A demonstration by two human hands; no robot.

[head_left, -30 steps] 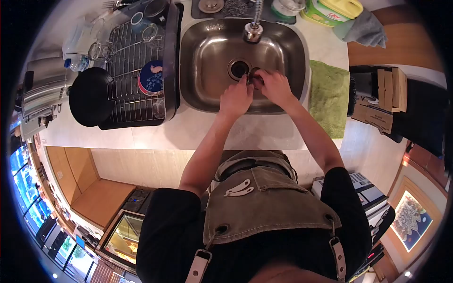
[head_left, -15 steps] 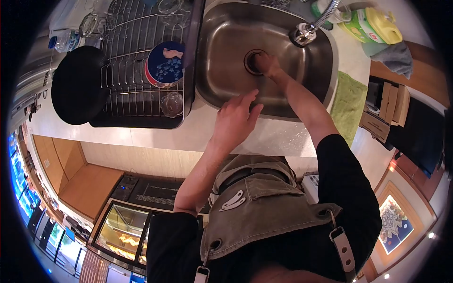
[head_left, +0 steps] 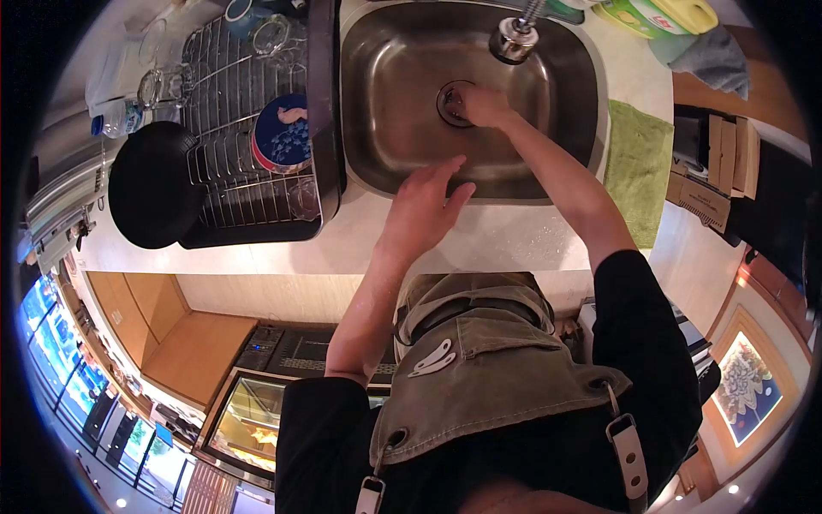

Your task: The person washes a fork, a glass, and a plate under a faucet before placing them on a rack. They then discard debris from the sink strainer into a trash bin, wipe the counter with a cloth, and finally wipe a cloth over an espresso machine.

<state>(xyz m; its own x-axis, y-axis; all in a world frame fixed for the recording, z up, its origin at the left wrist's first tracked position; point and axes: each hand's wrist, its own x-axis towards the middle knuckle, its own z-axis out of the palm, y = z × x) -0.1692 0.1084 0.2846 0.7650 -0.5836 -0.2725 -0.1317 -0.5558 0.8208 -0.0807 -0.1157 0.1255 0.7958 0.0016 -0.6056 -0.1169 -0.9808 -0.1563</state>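
Observation:
My right hand [head_left: 481, 106] reaches down to the round drain [head_left: 446, 118] in the floor of the steel sink [head_left: 402, 147]. Its fingers are curled together at the drain opening, and whatever they grip there is partly hidden. My left hand [head_left: 425, 204] hovers above the sink's front rim, palm down, holding nothing. Its thumb and fingers are apart. Over the back of the basin hangs a chrome faucet head [head_left: 515, 41].
A dish rack [head_left: 229, 184] left of the sink holds glasses, a blue patterned bowl [head_left: 284, 128] and a black pan [head_left: 156, 184]. On the right lie a green cloth [head_left: 638, 171] and a grey cloth [head_left: 715, 62] near a yellow-green container [head_left: 659, 17].
The head view has shifted slightly. My right hand's fingers show more at the drain, where they were deeper inside before. My left hand stays open near the front rim.

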